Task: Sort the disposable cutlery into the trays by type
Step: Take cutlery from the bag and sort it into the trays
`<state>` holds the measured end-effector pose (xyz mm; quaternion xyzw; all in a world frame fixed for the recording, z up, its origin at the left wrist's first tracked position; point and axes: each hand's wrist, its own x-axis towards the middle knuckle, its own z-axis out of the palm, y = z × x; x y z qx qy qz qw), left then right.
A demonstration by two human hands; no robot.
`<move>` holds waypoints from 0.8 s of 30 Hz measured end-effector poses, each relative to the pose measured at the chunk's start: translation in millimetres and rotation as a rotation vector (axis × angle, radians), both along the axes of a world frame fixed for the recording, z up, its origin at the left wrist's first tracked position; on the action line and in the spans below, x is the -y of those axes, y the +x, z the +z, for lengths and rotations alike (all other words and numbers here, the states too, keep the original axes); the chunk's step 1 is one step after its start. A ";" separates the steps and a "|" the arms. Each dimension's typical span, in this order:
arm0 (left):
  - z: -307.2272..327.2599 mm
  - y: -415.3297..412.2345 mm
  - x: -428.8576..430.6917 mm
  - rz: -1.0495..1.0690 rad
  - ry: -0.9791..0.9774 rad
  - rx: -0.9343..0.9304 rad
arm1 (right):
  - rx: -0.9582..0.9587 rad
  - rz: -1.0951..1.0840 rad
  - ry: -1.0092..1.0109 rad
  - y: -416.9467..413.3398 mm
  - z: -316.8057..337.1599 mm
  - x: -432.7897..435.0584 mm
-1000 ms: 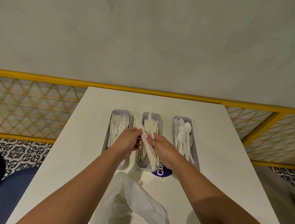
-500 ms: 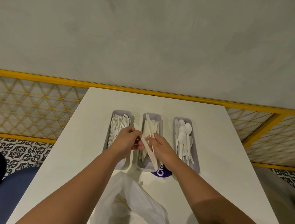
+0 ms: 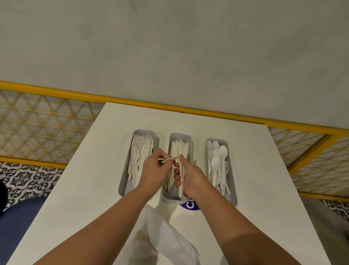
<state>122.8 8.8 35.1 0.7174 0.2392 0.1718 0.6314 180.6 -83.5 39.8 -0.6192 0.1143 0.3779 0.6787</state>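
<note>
Three grey trays stand side by side on the white table [image 3: 270, 183]: a left tray [image 3: 123, 183] of forks, a middle tray [image 3: 171, 196] of knives, a right tray [image 3: 232, 192] of spoons. My left hand [image 3: 155, 171] pinches a thin white utensil [image 3: 170, 160] over the gap between the left and middle trays. My right hand [image 3: 188, 176] grips a white knife [image 3: 181, 178] lengthwise above the middle tray. What type the left hand's piece is cannot be told.
A crumpled white plastic bag [image 3: 165, 245] lies at the near table edge between my forearms. A purple round label [image 3: 190, 205] peeks out beside the middle tray. A yellow mesh railing [image 3: 32, 128] runs behind the table; a blue seat [image 3: 12, 219] sits at the left.
The knife in my right hand swung from a slant to lie along the middle tray and came lower. My left hand now pinches a separate thin piece.
</note>
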 end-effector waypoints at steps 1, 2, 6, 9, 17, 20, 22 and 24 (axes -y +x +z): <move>-1.9 -1.8 2.6 -0.035 0.034 0.000 | -0.020 -0.010 0.040 1.7 1.1 -1.0; -5.1 -3.1 3.9 -0.065 0.061 0.013 | -0.035 -0.018 0.058 4.6 0.3 -1.8; -17.5 -5.9 3.8 -0.244 0.227 0.003 | -0.081 0.006 0.021 19.7 -6.6 -3.0; -25.7 -5.1 0.1 -0.362 0.319 -0.149 | -0.032 0.067 -0.088 34.2 -10.3 -2.5; -38.2 4.6 -11.6 -0.259 0.455 -0.468 | 0.268 0.289 -0.551 61.9 -27.6 -11.9; -41.5 4.3 -12.3 -0.306 0.408 -0.496 | 0.450 0.351 -0.692 63.7 -33.6 -17.2; -44.8 3.9 -13.2 -0.329 0.370 -0.514 | 0.539 0.406 -0.762 62.7 -34.2 -19.7; -46.5 4.0 -14.5 -0.331 0.358 -0.531 | 0.585 0.465 -0.793 61.6 -35.7 -21.3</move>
